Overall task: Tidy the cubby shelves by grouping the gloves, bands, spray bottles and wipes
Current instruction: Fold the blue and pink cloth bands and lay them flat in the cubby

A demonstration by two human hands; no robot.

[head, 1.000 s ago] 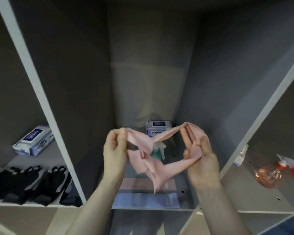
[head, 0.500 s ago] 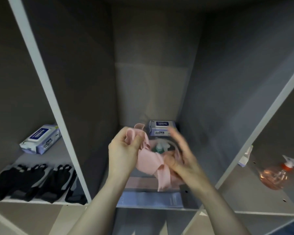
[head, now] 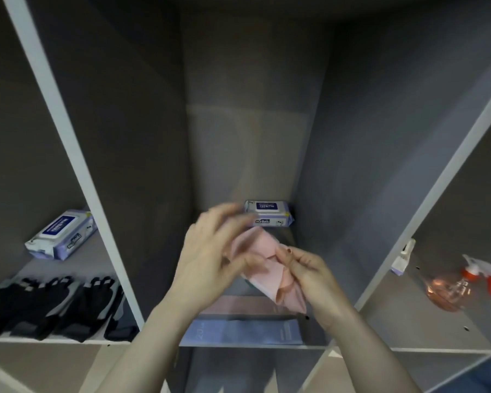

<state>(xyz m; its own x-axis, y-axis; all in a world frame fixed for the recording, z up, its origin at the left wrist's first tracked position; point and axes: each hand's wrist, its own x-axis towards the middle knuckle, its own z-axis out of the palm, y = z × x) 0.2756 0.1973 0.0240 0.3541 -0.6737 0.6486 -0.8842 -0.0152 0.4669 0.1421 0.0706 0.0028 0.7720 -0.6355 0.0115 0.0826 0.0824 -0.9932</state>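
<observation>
Both hands hold a pink band (head: 262,248), bunched up in front of the middle cubby. My left hand (head: 210,251) is blurred; its thumb lies on the band and its fingers reach behind it. The band's lower end is pinched by my right hand (head: 306,268). Under the hands, a folded pink band (head: 238,306) and a folded blue band (head: 238,330) lie flat on the middle shelf. A wipes pack (head: 268,215) sits at the back of this cubby. Another wipes pack (head: 60,236) and several black gloves (head: 48,304) lie in the left cubby.
An orange spray bottle (head: 448,290) with a red and white trigger lies on its side in the right cubby. A small white object (head: 403,259) sits by the right divider (head: 425,211). The left divider (head: 77,165) slants up beside my left arm.
The band was stretched wide between both hands a second ago. My hands have come together and gathered it into a small bundle, now lower and to the right.
</observation>
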